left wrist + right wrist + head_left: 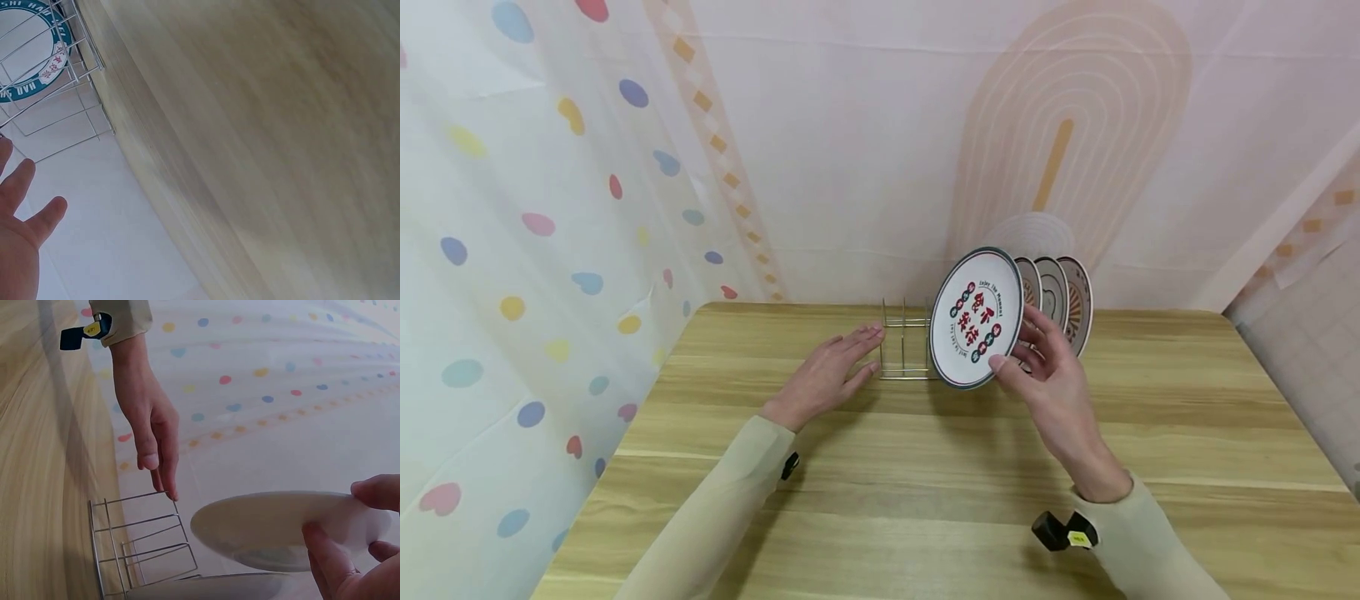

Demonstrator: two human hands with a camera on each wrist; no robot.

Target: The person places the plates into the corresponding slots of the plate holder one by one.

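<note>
My right hand (1056,392) pinches a round white plate (966,333) by its right edge, thumb on the front and fingers behind. Red and green lettering covers the plate's middle, and a dark green line runs round its rim. In the right wrist view the held plate (269,519) is tilted beside the wire rack (144,537), apart from the plate (219,587) below it. My left hand (823,371) reaches its fairly straight fingers to the left end of the rack (904,377), fingertips at the wire. Further right, several patterned plates (1078,304) stand on edge in a row.
The rack stands near the back of a wooden table (865,500), close to a hanging cloth (850,167) printed with dots and arches. Through the wires, the left wrist view shows a plate with a teal lettered rim (62,44).
</note>
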